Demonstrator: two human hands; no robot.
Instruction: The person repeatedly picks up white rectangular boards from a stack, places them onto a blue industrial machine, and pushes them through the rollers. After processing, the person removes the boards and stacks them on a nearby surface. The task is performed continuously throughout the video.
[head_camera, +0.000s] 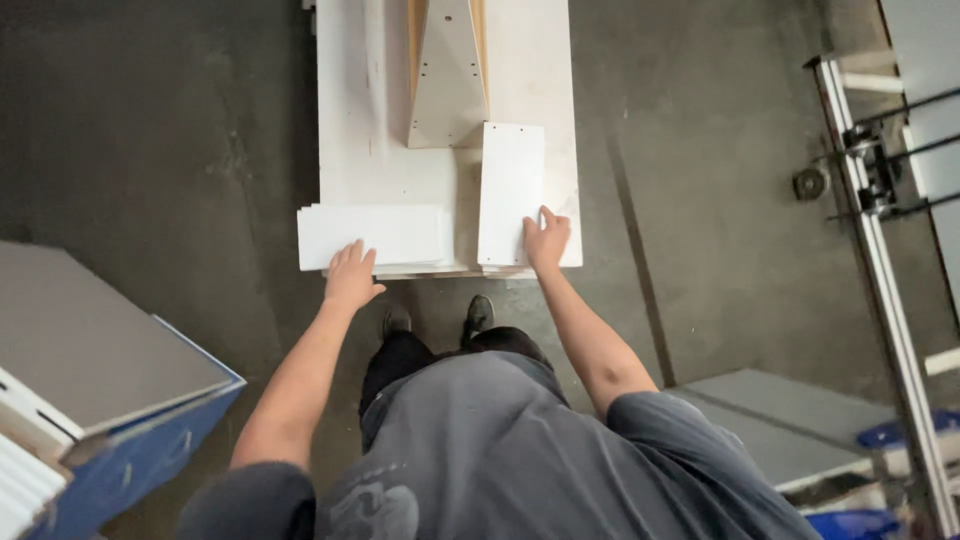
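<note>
Dark concrete floor (160, 130) surrounds a white bench (345, 120) on which flat white panels are laid. The left hand (350, 277) is rested flat, fingers together and extended, on the near edge of a wide white panel stack (370, 235) at the bench's front left. The right hand (546, 240) is pressed, fingers loosely spread, against the lower right edge of an upright-lying narrow white panel (510, 190). Behind it a tapered grey panel (447, 80) is seen. A blue-edged cart (130, 440) is stood at the left.
</note>
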